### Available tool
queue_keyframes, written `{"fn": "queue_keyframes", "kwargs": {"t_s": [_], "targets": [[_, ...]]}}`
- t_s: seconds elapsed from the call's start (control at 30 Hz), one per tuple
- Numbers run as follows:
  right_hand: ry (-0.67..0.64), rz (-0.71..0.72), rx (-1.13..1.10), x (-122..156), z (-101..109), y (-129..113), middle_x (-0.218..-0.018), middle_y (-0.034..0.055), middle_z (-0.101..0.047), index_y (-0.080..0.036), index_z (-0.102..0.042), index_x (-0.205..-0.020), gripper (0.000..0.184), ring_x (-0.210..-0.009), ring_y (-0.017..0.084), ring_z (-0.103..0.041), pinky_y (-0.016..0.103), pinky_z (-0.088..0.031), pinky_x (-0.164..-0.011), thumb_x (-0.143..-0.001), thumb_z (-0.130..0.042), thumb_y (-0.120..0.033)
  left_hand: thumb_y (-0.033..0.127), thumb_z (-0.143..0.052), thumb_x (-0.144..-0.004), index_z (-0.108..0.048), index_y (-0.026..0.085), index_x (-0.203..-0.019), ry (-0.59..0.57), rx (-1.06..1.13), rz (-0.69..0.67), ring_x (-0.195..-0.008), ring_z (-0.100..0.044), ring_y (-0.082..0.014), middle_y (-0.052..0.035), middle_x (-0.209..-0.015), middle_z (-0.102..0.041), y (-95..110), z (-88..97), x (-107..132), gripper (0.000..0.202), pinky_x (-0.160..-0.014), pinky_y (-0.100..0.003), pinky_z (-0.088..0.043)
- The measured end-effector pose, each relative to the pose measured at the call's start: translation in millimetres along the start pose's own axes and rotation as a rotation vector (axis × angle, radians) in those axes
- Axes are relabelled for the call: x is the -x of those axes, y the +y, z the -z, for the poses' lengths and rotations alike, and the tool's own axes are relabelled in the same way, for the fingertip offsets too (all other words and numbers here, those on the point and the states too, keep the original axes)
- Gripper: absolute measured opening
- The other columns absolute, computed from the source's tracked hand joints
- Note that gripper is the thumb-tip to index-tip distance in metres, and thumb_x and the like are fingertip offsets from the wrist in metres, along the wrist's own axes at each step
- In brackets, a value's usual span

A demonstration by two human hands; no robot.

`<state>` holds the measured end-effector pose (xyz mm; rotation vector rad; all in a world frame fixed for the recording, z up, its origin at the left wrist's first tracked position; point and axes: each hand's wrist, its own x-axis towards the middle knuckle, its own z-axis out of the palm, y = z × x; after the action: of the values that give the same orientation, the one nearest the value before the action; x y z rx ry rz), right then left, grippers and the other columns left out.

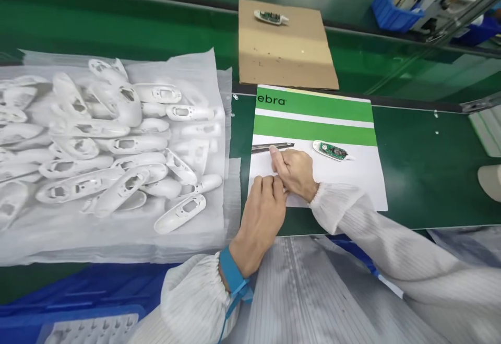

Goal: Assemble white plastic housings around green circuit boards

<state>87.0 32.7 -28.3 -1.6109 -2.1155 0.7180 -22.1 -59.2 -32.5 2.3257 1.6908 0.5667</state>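
Observation:
My left hand (264, 211), with a blue strap at the wrist, has its fingers curled downward on the white sheet. Against its fingertips sits my right hand (293, 170), closed, its back toward me. Whatever lies under the fingers of both hands is hidden. One fingertip of the right hand reaches a pair of dark tweezers (261, 149) lying on the sheet; I cannot tell whether it presses on them. To the right of that hand, a white shell with a green circuit board (332, 150) rests on the white sheet with green bands (354, 177).
Many white plastic shells (121, 190) are heaped on foam sheeting (188, 247) at the left. Behind the sheet, a cardboard piece (285, 51) carries another board in its shell (271, 18). A blue bin (395, 18) stands at back right, a white cup-like object (490, 182) at the right edge.

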Motion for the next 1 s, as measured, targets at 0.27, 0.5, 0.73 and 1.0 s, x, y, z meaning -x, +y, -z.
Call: {"fn": "queue_keyframes", "kwargs": {"t_s": [0.27, 0.5, 0.73, 1.0], "targets": [[-0.190, -0.353, -0.736, 48.8, 72.9, 3.2, -0.111, 0.0043, -0.067, -0.023, -0.071, -0.099, 0.035, -0.094, 0.017, -0.060, 0.032, -0.051, -0.087, -0.093, -0.053, -0.053, 0.039, -0.043, -0.101, -0.061, 0.022, -0.116, -0.319, 0.741, 0.348, -0.069, -0.053, -0.0147, 0.0010, -0.081, -0.061, -17.0, 41.3, -3.3, 0.029, -0.061, -0.027, -0.040], [-0.208, -0.389, -0.864, 73.0, 84.5, 0.5, -0.108, 0.0012, -0.064, -0.024, -0.070, -0.096, 0.029, -0.081, 0.011, -0.054, 0.028, -0.051, -0.083, -0.093, -0.056, -0.050, 0.046, -0.045, -0.099, -0.063, 0.023, -0.112, -0.375, 0.943, 0.377, -0.066, -0.046, -0.0128, 0.0028, -0.075, -0.055, -4.9, 48.7, 4.4, 0.031, -0.058, -0.025, -0.033], [-0.332, -0.301, -0.822, 84.9, 86.0, 5.0, -0.097, 0.0019, -0.070, -0.028, -0.066, -0.121, 0.035, -0.086, 0.016, -0.065, 0.031, -0.055, -0.082, -0.090, -0.064, -0.042, 0.030, -0.064, -0.091, -0.059, 0.025, -0.114, -0.012, 0.883, 0.388, -0.093, -0.060, -0.0175, -0.0012, -0.104, -0.065, 11.3, 41.0, 9.4, 0.025, -0.080, -0.029, -0.046], [-0.233, -0.149, -0.806, 97.2, 76.1, 15.1, -0.123, 0.0021, -0.067, -0.032, -0.068, -0.118, 0.028, -0.104, 0.019, -0.066, 0.032, -0.056, -0.090, -0.089, -0.067, -0.032, 0.012, -0.068, -0.085, -0.061, 0.021, -0.096, 0.257, 0.853, 0.286, -0.097, -0.061, -0.0150, -0.0006, -0.099, -0.063, 22.4, 36.7, 8.1, 0.016, -0.087, -0.029, -0.048]]}}
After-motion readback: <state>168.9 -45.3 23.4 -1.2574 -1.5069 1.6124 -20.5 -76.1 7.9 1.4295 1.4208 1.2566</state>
